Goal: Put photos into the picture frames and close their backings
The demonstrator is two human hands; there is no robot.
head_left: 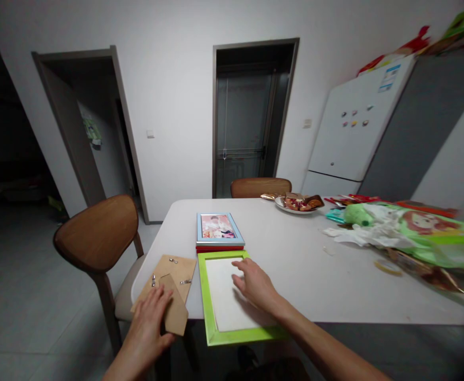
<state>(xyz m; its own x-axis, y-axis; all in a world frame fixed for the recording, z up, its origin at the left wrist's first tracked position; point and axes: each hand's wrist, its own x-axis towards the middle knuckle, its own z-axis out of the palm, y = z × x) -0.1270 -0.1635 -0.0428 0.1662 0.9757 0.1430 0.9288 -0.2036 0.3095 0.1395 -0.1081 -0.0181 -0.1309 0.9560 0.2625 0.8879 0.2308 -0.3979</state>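
Note:
A brown backing board point(180, 266) with metal clips lies at the table's left front corner, its stand flap point(175, 312) on top. My left hand point(152, 317) rests on the board and flap, fingers spread. To the right, a green frame point(205, 288) lies with a white sheet point(221, 291) inside its border, its near edge past the table edge. Over the sheet is my right hand point(253, 283), fingers apart and holding nothing; whether the fingertips touch the sheet is unclear. Just behind the green frame sits a light blue picture frame point(218, 226) on a red one point(219, 248).
The white table point(295, 254) carries a plate of snacks point(295, 206) at the back, green and white bags point(422, 227) at the right, and a tape roll point(388, 267). Wooden chairs stand left point(100, 233) and behind point(261, 187).

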